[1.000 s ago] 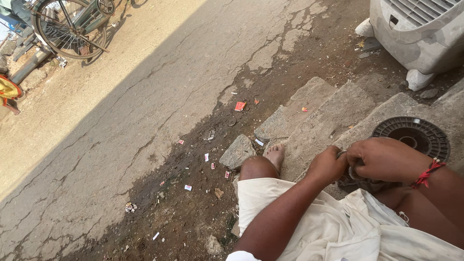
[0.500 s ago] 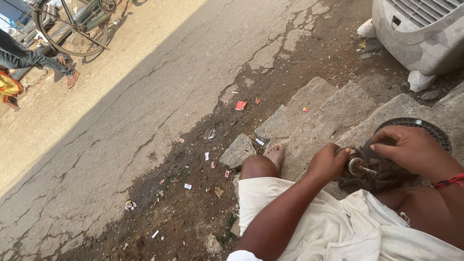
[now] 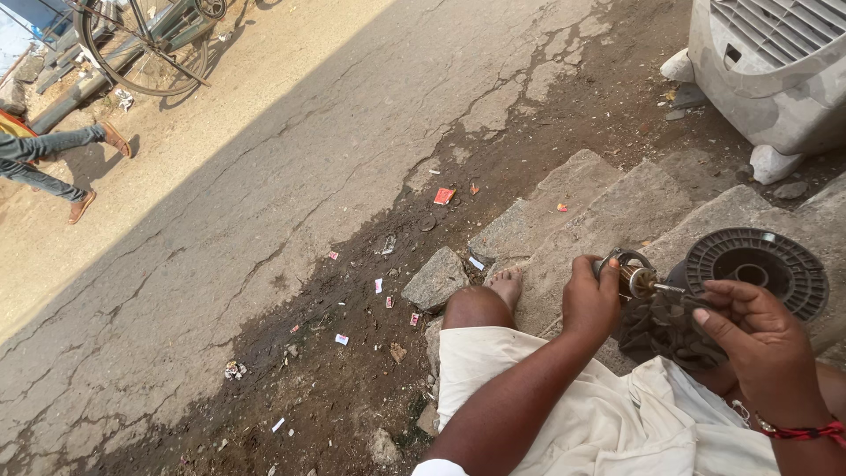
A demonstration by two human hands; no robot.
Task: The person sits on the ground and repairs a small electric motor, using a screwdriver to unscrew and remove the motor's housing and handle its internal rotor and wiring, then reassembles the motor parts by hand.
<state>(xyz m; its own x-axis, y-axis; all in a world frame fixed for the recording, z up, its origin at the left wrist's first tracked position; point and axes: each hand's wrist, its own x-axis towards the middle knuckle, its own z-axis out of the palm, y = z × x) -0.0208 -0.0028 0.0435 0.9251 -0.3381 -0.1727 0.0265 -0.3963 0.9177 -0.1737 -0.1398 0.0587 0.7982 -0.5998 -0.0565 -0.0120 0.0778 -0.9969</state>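
Two hands [image 3: 592, 300], one black spool [image 3: 756, 269], one bicycle wheel [image 3: 141, 44], one cooler [image 3: 775, 70].

Torn wrappers litter the dirt strip where we sit beside the road: a small red packet [image 3: 443, 196] lies flat near the cracked asphalt, well apart from a white-and-pink scrap [image 3: 341, 338] and a second such scrap [image 3: 378, 286] closer to the stone steps. A pale bit [image 3: 476, 263] rests just beside the steps. We see no signs or screens.
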